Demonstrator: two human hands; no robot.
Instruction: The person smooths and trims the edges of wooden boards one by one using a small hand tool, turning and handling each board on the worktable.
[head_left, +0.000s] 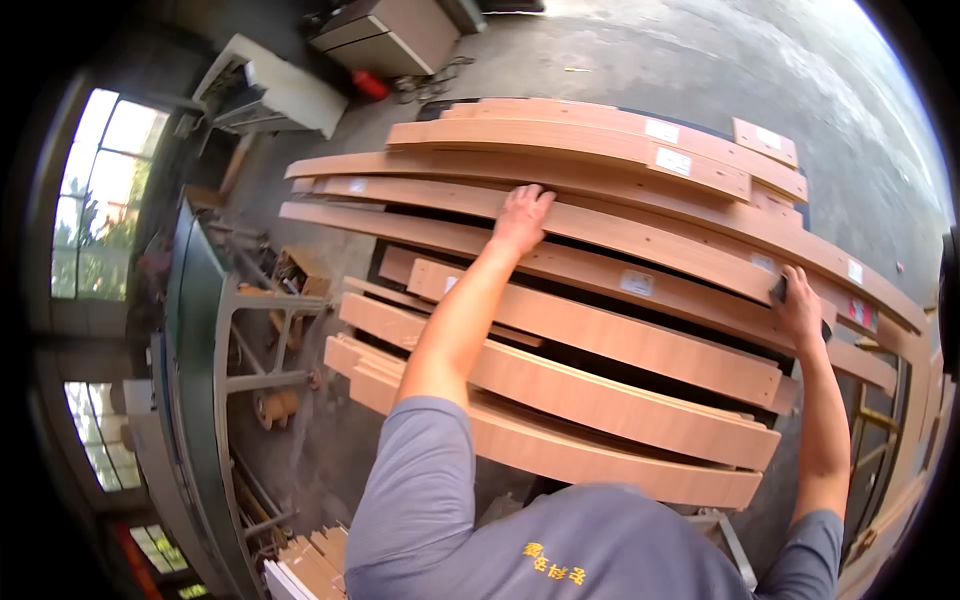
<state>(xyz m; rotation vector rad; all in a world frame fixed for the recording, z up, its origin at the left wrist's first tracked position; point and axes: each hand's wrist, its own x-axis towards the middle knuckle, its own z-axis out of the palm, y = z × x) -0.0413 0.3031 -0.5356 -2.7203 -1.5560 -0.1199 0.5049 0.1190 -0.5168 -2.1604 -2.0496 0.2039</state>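
Long light-brown wooden boards lie in rows in front of me, several with white labels. My left hand is closed over the upper edge of one long board near its middle, with fingertips hidden behind it. Toward that board's right end, my right hand is closed around a small dark object; its kind cannot be made out. A white label sits on the board just left of the right hand. Below it runs another labelled board.
Shorter stacked boards lie nearest my body. A green-topped metal-framed bench stands at left, with a spool under it. Further back are a cabinet and a red cylinder. A yellow frame is at right.
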